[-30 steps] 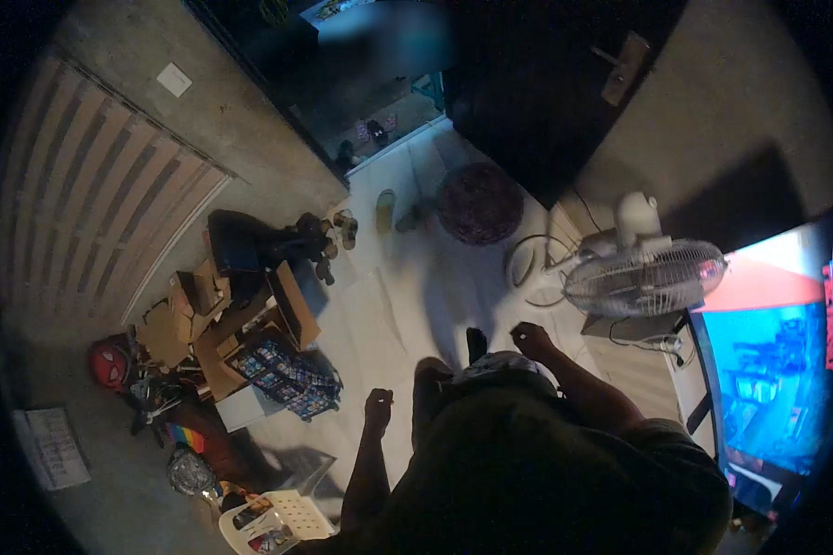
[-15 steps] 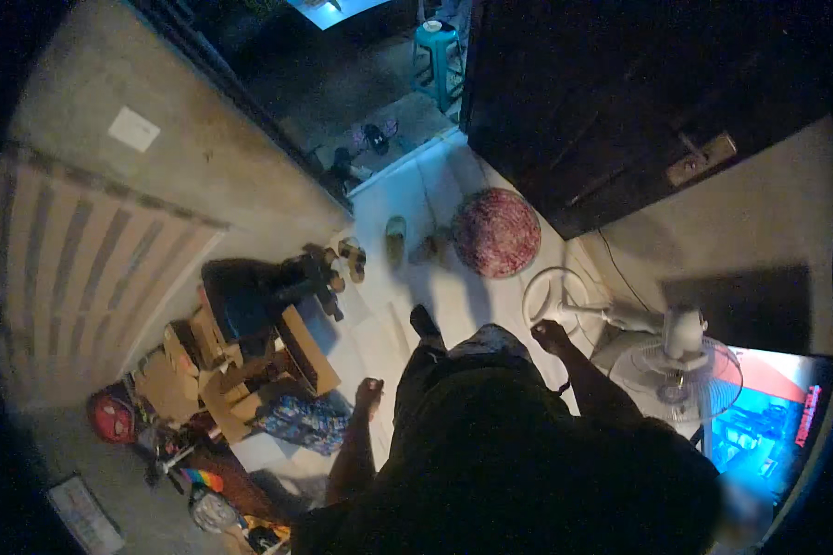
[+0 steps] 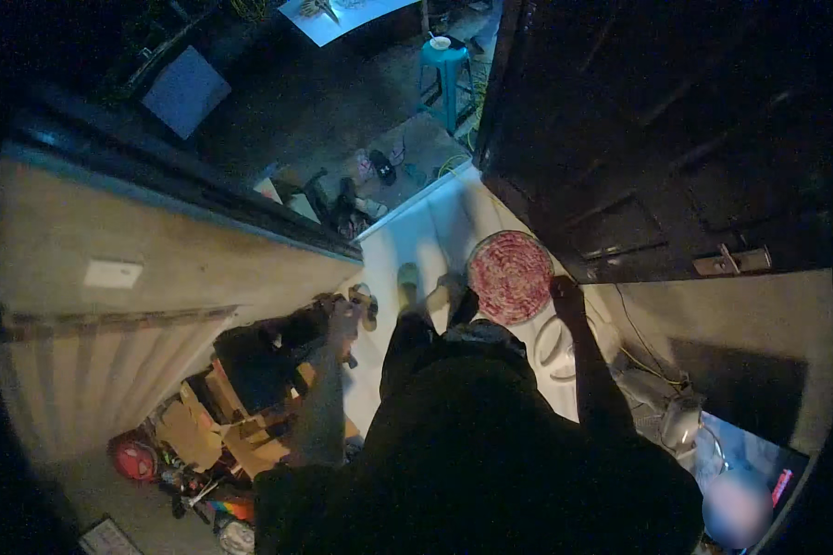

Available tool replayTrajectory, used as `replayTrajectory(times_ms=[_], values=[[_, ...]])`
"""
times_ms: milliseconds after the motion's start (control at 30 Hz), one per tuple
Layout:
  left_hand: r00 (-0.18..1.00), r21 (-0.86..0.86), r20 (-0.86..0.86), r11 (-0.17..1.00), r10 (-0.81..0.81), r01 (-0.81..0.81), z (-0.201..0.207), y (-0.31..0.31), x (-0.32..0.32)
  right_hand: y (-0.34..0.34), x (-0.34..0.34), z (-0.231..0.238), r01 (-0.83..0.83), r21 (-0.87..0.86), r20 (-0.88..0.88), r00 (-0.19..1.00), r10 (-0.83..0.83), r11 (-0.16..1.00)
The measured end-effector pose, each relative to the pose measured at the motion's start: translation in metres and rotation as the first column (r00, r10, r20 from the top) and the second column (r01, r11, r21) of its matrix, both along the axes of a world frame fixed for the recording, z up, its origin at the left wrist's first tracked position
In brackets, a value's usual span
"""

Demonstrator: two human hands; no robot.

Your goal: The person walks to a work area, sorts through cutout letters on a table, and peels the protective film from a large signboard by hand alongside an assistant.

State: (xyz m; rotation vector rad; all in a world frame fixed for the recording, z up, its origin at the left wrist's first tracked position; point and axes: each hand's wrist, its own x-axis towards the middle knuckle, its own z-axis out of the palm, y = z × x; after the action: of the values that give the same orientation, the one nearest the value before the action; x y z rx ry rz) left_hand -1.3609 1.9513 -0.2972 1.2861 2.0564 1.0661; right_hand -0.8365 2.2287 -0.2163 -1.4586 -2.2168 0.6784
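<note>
Head view: shows right hand (image 3: 566,292) just beside round red mat (image 3: 511,277), left hand (image 3: 344,322) blurred near footwear (image 3: 366,309); cannot tell either grip, together or apart.

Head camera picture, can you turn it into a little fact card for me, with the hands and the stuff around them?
Left hand: blurred, at the left; grip unclear
Right hand: overlaps the round mat's right edge in the picture; touching cannot be told
Round mat: red and whitish, on the pale floor
Door: dark, open, upper right
Stool: teal, beyond the doorway, small white dish on top
Cardboard boxes: lower left
</note>
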Motion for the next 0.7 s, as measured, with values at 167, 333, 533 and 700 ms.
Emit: replayTrajectory(times_ms=[167, 333, 533, 700], values=[[0.941, -0.501, 0.332, 0.857, 0.059, 0.123, 0.085, 0.109, 0.035, 0.112, -0.095, 0.121, 0.148, 0.218, 0.021, 0.988, -0.156, 0.965], [0.971, -0.57, 0.206, 0.822, 0.123, 0.017, 0.095, 0.2, -0.006, 0.18, -0.16, 0.192, 0.296, 0.177, -0.158, 0.95, -0.269, 0.939], [0.996, -0.404, 0.044, 0.91, -0.078, 0.089, -0.007, 0.33, -0.112, 0.281, -0.223, 0.203, 0.249, 0.163, -0.13, 0.965, -0.23, 0.955], [0.985, -0.394, 0.128, 0.906, -0.111, 0.153, 0.081, 0.474, -0.153, 0.323, -0.283, 0.245, 0.399, 0.46, -0.021, 0.898, -0.439, 0.793]])
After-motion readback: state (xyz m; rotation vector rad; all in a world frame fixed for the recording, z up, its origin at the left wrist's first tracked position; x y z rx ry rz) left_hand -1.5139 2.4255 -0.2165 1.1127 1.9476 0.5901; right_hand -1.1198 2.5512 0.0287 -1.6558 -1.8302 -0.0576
